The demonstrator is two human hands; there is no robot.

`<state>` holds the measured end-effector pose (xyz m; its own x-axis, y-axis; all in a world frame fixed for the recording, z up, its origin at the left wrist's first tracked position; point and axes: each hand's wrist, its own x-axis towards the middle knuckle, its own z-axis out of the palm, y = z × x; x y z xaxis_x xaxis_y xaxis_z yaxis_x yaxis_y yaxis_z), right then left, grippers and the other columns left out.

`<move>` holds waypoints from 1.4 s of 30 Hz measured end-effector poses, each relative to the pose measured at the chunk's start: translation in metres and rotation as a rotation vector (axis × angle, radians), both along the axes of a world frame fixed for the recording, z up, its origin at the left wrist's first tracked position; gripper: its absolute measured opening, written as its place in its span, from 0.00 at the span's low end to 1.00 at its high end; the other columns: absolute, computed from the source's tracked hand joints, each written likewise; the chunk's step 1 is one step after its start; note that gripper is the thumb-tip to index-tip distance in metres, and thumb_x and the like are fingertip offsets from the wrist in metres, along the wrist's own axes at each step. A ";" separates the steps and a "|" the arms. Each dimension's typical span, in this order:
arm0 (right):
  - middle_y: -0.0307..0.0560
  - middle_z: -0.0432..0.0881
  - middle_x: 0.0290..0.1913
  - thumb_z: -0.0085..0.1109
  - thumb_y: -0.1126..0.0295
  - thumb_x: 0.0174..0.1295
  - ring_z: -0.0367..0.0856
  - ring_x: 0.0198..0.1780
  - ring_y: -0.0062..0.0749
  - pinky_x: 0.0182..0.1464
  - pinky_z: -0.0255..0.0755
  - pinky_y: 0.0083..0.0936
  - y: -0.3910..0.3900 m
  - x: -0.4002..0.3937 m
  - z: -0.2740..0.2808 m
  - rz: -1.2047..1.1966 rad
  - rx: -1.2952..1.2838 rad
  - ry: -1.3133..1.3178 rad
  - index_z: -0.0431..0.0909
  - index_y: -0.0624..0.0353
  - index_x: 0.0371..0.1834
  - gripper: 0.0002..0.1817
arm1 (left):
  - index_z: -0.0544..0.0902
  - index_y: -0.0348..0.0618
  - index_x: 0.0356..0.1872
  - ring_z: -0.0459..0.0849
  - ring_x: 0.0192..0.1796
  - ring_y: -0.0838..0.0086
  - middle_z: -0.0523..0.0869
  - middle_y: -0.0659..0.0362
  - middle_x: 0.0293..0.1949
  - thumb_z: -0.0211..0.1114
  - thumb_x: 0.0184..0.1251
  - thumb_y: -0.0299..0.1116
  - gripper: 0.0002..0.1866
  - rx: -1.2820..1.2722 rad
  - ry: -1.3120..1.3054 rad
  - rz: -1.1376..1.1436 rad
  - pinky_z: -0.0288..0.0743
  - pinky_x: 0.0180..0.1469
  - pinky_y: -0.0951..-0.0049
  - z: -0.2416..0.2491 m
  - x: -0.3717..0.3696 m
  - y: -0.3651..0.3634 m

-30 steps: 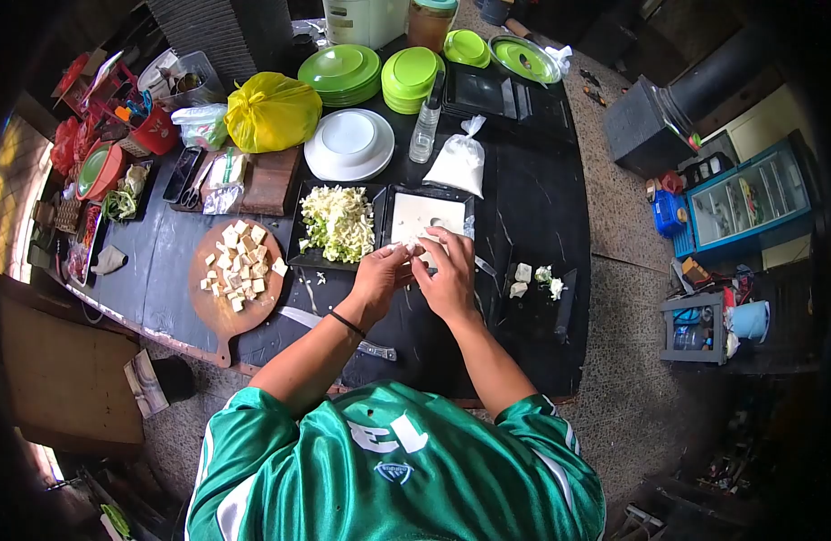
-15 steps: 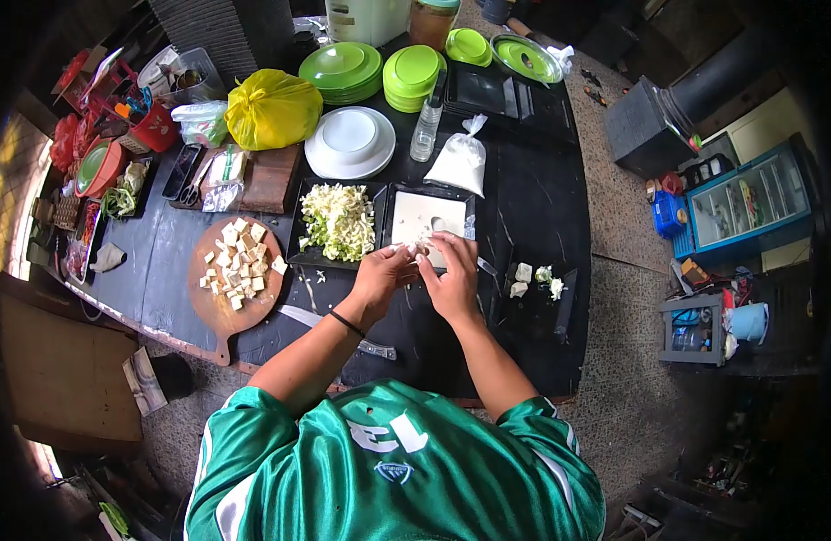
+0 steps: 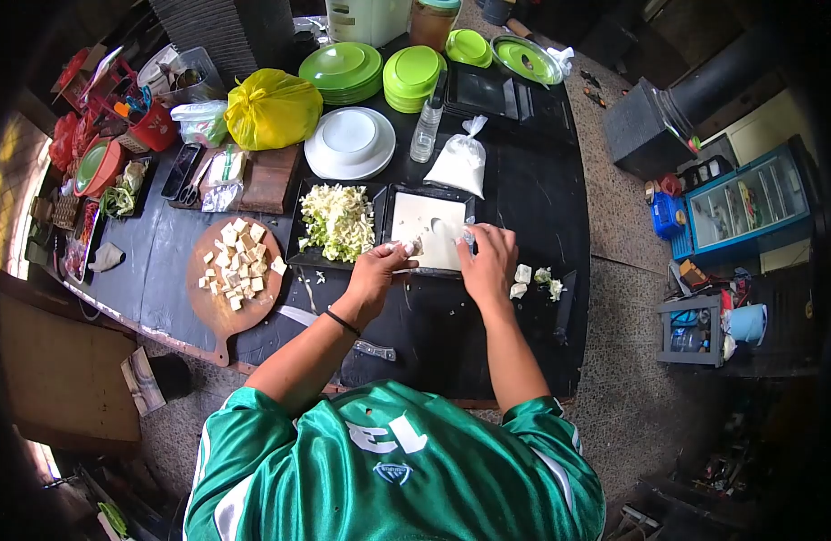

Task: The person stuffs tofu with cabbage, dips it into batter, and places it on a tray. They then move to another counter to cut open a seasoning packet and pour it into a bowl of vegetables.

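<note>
My left hand (image 3: pixel 379 275) is closed in a pinch on a small whitish piece (image 3: pixel 409 248), which looks like tofu, at the near left corner of a square black dish of creamy white batter (image 3: pixel 415 216). My right hand (image 3: pixel 490 261) is curled over the dish's right edge, where a spoon's handle lies; the fingers hide most of it. The spoon's bowl (image 3: pixel 447 227) seems to rest in the batter. To the left, a second black dish holds chopped cabbage and green onion (image 3: pixel 339 221). Tofu cubes (image 3: pixel 239 261) lie on a round wooden board (image 3: pixel 206 302).
A knife (image 3: pixel 375 350) lies near the table's front edge. White pieces (image 3: pixel 521 281) sit on the right. Behind the dishes stand white plates (image 3: pixel 350 144), a bag of white powder (image 3: pixel 459 167), a clear bottle (image 3: pixel 424 135), a yellow bag (image 3: pixel 273 110) and green plates (image 3: pixel 340 68).
My right hand has moved right, away from my left hand, to the dish's right edge over the spoon's handle. My left hand stays nearly in place with the small piece.
</note>
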<state>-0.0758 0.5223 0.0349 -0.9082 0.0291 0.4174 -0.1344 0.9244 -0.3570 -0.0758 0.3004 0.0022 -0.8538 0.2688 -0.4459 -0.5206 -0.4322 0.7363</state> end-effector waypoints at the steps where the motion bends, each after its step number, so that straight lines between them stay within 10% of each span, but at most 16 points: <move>1: 0.39 0.87 0.53 0.71 0.58 0.66 0.78 0.60 0.42 0.60 0.70 0.46 0.007 -0.001 0.000 -0.024 0.048 -0.069 0.88 0.52 0.52 0.16 | 0.88 0.41 0.53 0.89 0.46 0.76 0.92 0.62 0.47 0.71 0.79 0.40 0.14 0.000 0.050 0.017 0.80 0.52 0.73 -0.007 -0.002 -0.001; 14: 0.47 0.91 0.48 0.72 0.56 0.66 0.84 0.58 0.46 0.57 0.71 0.51 0.022 -0.006 -0.006 -0.126 0.191 -0.601 0.79 0.54 0.56 0.21 | 0.88 0.30 0.54 0.89 0.44 0.81 0.94 0.58 0.44 0.77 0.70 0.27 0.16 -0.344 0.370 0.107 0.82 0.49 0.80 0.004 -0.015 -0.003; 27: 0.52 0.86 0.45 0.64 0.66 0.71 0.86 0.53 0.50 0.55 0.80 0.47 0.031 -0.004 -0.007 -0.047 0.150 -0.371 0.82 0.59 0.47 0.09 | 0.83 0.28 0.57 0.90 0.49 0.78 0.93 0.55 0.47 0.74 0.73 0.24 0.16 -0.562 0.530 0.035 0.83 0.52 0.79 0.001 -0.024 -0.008; 36: 0.48 0.85 0.50 0.63 0.65 0.71 0.84 0.57 0.48 0.56 0.76 0.45 0.012 0.012 0.006 -0.172 0.204 -0.295 0.84 0.57 0.55 0.13 | 0.86 0.27 0.56 0.90 0.51 0.78 0.95 0.55 0.49 0.73 0.75 0.28 0.16 -0.277 0.374 -0.020 0.81 0.58 0.77 0.003 -0.026 -0.004; 42: 0.47 0.89 0.48 0.68 0.69 0.68 0.84 0.54 0.47 0.57 0.76 0.41 -0.013 0.003 0.011 0.263 -0.410 -0.096 0.88 0.58 0.47 0.09 | 0.89 0.33 0.54 0.85 0.43 0.83 0.92 0.62 0.42 0.74 0.75 0.30 0.13 -0.124 0.271 -0.136 0.77 0.49 0.79 0.004 -0.023 -0.002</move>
